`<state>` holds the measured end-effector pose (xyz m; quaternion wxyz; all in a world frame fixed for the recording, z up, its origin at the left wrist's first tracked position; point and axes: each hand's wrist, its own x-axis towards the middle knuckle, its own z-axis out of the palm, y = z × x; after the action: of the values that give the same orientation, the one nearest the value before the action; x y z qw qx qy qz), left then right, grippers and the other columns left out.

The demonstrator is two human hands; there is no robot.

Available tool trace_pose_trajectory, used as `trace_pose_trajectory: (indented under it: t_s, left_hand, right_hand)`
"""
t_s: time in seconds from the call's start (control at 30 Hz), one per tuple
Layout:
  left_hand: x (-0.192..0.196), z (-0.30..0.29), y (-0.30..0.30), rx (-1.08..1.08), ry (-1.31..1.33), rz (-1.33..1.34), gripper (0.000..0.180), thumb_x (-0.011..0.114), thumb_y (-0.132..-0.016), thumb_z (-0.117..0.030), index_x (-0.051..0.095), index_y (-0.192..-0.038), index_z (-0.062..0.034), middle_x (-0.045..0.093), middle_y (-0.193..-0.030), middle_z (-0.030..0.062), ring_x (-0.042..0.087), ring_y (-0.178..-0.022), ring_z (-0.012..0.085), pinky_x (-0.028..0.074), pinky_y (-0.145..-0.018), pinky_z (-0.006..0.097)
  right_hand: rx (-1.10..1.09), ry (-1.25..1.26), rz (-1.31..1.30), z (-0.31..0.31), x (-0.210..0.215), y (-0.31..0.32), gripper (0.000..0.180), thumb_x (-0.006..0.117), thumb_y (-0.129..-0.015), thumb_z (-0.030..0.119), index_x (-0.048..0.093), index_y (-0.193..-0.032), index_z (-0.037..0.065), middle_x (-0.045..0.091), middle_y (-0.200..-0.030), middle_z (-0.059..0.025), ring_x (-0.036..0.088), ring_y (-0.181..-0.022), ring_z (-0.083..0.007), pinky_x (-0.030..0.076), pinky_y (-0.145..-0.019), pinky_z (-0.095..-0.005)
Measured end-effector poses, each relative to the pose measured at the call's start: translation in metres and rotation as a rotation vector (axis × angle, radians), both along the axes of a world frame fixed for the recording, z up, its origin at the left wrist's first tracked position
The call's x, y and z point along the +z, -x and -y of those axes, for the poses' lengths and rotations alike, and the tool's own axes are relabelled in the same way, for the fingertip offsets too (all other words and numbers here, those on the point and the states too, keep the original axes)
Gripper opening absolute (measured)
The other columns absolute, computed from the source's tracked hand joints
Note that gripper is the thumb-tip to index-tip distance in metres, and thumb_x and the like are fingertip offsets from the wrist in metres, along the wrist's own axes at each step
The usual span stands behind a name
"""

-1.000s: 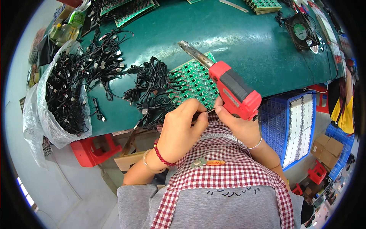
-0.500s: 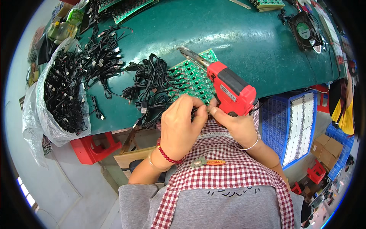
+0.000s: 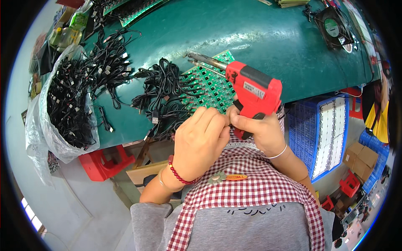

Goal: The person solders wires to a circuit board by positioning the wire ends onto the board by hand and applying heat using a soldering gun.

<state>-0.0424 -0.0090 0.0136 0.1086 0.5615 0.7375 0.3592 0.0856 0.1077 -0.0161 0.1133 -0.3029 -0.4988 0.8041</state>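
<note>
My right hand (image 3: 264, 133) is wrapped round the grip of a red and black soldering gun (image 3: 256, 88), its long metal tip pointing up and to the left over the board. Curled close beside it, fingertips nearly meeting the right thumb, is my left hand (image 3: 199, 141); whatever it pinches is hidden behind the fingers. Under the gun's tip lies a green circuit board panel (image 3: 209, 88) with rows of small parts. Black USB cables (image 3: 166, 83) are bunched at its left edge, several with wire ends reaching onto the board.
A clear plastic bag (image 3: 43, 119) full of black USB cables sits at the table's left, with another cable heap (image 3: 109, 62) next to it. More circuit boards (image 3: 140, 12) lie at the back. A fan (image 3: 333, 27) stands far right; a blue crate (image 3: 305, 136) is beside the table.
The soldering gun has tilted, its tip swinging slightly left and its grip showing more. My left hand has curled further, with the knuckles turned up. The view has shifted a little.
</note>
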Motion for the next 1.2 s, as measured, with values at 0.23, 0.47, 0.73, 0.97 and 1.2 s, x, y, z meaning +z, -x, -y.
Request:
trace_pose_trajectory:
  t_s: [0.23,0.47,0.73,0.97,1.2]
  left_hand:
    - [-0.005,0.007,0.002,0.07,-0.003,0.266,0.014,0.064,-0.071,0.004,0.054,-0.08,-0.0005,0.056,-0.072,0.0105,0.056,-0.062,0.0249,0.045,-0.057,0.032]
    - [-0.006,0.007,0.0,0.113,0.047,0.298,0.013,0.064,-0.072,0.004,0.053,-0.078,0.0,0.056,-0.07,0.0098,0.056,-0.061,0.0222,0.044,-0.056,0.031]
    - [-0.008,0.004,-0.007,0.171,-0.01,0.273,0.012,0.065,-0.073,0.003,0.054,-0.078,0.0001,0.056,-0.069,0.0095,0.055,-0.058,0.0217,0.044,-0.053,0.03]
    - [-0.008,0.002,-0.007,0.185,-0.013,0.214,0.013,0.066,-0.072,0.003,0.055,-0.077,-0.0007,0.057,-0.07,0.0096,0.056,-0.06,0.0232,0.044,-0.054,0.032]
    - [-0.016,-0.009,0.03,0.139,0.07,-0.237,0.011,0.066,-0.069,-0.003,0.056,-0.075,-0.0034,0.061,-0.101,0.0069,0.058,-0.085,0.0238,0.051,-0.064,0.034]
  right_hand:
    - [-0.164,0.089,-0.02,0.004,0.015,0.003,0.02,0.067,-0.083,0.004,0.062,-0.102,0.0,0.065,-0.093,-0.0031,0.061,-0.086,-0.0122,0.049,-0.079,-0.0281]
    - [-0.025,-0.025,0.06,0.008,0.011,-0.003,0.016,0.068,-0.082,0.004,0.062,-0.096,0.002,0.063,-0.088,0.0,0.058,-0.08,-0.0072,0.048,-0.071,-0.0253]
    - [-0.076,-0.109,0.086,0.015,0.013,0.001,0.008,0.066,-0.083,0.004,0.062,-0.089,0.003,0.058,-0.079,0.0033,0.053,-0.071,-0.0044,0.044,-0.063,-0.0234]
    - [-0.06,-0.12,0.086,0.018,0.014,0.003,0.007,0.065,-0.084,0.003,0.062,-0.09,0.002,0.06,-0.081,0.0015,0.055,-0.073,-0.0059,0.045,-0.066,-0.0239]
    - [-0.221,-0.276,0.124,0.011,0.017,-0.02,0.011,0.066,-0.086,0.009,0.063,-0.093,0.0,0.062,-0.083,-0.0008,0.058,-0.077,-0.0091,0.048,-0.072,-0.0267]
